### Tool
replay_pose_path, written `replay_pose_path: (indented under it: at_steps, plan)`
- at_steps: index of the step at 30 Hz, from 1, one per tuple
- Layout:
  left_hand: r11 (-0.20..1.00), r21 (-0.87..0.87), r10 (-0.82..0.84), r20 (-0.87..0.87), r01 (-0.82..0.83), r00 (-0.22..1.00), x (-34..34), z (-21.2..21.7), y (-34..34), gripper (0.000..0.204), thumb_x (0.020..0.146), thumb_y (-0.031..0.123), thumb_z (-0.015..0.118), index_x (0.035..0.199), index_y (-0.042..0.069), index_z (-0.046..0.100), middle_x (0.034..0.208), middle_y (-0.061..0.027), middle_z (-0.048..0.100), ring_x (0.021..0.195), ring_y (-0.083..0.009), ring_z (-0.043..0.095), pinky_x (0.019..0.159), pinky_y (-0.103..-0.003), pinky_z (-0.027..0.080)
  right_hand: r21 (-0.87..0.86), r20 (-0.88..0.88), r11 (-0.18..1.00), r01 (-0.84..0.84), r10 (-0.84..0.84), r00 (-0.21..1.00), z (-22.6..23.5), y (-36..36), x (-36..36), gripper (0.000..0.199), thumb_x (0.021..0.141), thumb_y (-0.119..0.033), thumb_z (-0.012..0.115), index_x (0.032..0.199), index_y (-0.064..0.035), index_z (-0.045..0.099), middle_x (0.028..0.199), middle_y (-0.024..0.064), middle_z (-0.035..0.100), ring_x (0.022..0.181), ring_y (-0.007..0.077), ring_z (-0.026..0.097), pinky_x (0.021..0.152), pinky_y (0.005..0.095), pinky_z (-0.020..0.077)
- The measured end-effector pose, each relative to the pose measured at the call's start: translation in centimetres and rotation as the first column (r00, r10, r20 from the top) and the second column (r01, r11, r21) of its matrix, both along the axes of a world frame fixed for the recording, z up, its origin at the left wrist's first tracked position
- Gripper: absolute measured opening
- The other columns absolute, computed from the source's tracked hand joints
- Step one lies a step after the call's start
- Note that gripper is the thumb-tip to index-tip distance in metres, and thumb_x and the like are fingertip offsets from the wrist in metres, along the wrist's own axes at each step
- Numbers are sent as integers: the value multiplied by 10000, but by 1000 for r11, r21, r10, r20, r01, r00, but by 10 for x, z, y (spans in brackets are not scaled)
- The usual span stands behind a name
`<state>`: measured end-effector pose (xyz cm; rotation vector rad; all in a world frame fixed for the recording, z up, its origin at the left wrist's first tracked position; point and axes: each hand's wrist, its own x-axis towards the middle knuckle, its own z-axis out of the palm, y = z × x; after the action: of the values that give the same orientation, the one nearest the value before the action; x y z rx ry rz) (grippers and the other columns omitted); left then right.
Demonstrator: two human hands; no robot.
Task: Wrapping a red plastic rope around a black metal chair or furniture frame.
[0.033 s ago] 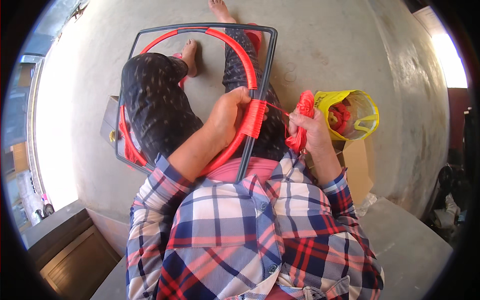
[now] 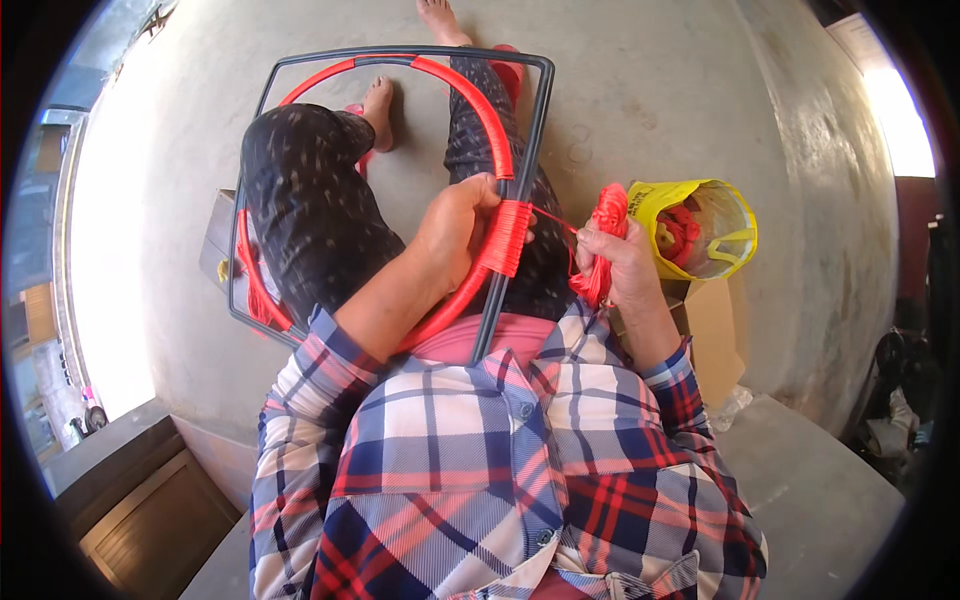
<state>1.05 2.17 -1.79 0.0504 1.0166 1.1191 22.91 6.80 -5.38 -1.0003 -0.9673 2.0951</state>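
Your left hand [image 2: 455, 228] is closed around the red hoop [image 2: 492, 115] where it meets the right bar of the grey frame [image 2: 535, 130], thumb and fingers wrapped over the rim just beside a band of tight red cord windings [image 2: 507, 238]. Your right hand [image 2: 617, 262] sits just right of that bar, closed on a bundle of red cord [image 2: 604, 235] that stands up out of the fist. One strand runs taut from the bundle to the windings, bridging the narrow gap between the hands.

Frame and hoop lie across your lap. The near edge of the frame rests against your waist below the left hand; its far edge runs beyond your bare feet [image 2: 378, 100]. The hoop touches the frame at the right bar and curves away to the upper left.

Just right of the right hand stands an open yellow bag [image 2: 735, 235] with more red cord inside, resting by a cardboard box [image 2: 712, 335]. Beyond the frame and to either side, bare concrete floor [image 2: 650, 90] extends, wide past the far edge.
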Motion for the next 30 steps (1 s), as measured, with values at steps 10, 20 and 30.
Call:
replay_pose_path:
  at_steps: [10, 20, 30]
  plan:
    - [990, 123, -78, 53, 71, 996, -7, 13, -8, 176, 968, 179, 349, 999, 47, 462, 777, -177, 617, 606, -281, 626, 589, -363, 541, -272, -43, 896, 350, -375, 926, -65, 57, 108, 188, 878, -221, 644, 927, -46, 594, 701, 35, 604, 611, 139, 586, 551, 263, 503]
    - [994, 77, -74, -55, 78, 996, -1, 2, -11, 316, 973, 310, 382, 1105, 41, 482, 926, -135, 627, 796, -236, 632, 682, -350, 528, 226, 66, 892, 392, -415, 907, -4, 72, 45, 269, 846, -90, 525, 1111, -50, 534, 862, 22, 535, 736, 127, 546, 659, 275, 492]
    - [952, 152, 298, -266, -266, 917, 4, -14, -14, 202, 866, 14, 472, 1053, 76, 517, 969, -33, 588, 864, -158, 561, 792, -310, 457, 895, 415, 60, -441, -472, 778, 37, 44, -61, 520, 641, -191, 785, 1107, -118, 565, 1160, 38, 554, 1120, 257, 504, 942, 415, 379]
